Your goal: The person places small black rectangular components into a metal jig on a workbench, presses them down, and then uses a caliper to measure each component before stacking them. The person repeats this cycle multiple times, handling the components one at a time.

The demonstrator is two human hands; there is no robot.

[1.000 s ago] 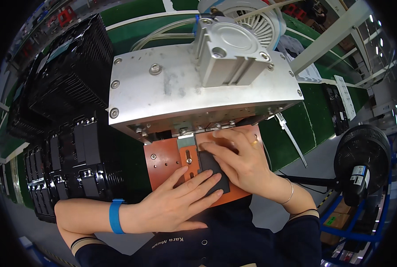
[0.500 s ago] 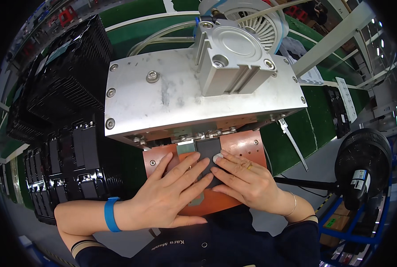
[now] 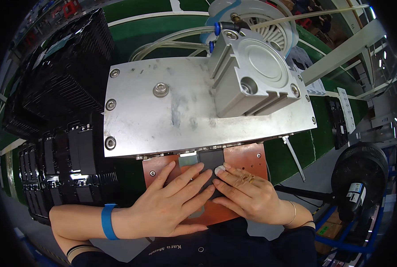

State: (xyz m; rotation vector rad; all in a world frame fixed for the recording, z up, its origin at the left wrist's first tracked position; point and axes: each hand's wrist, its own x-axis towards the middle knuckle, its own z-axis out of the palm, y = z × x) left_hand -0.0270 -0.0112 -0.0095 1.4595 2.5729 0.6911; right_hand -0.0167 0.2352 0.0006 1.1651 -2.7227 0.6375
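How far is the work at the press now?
Done: the black part lies on the orange plate, partly under the metal press block. In hand: the left hand and right hand lie flat on it. Left: both hands are not yet clear of the press.

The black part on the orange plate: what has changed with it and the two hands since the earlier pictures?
Both hands have pushed the black part forward, under the metal press plate. The left hand has slid up beside the right hand, fingers flat on the part. The orange plate and black trays stayed put.
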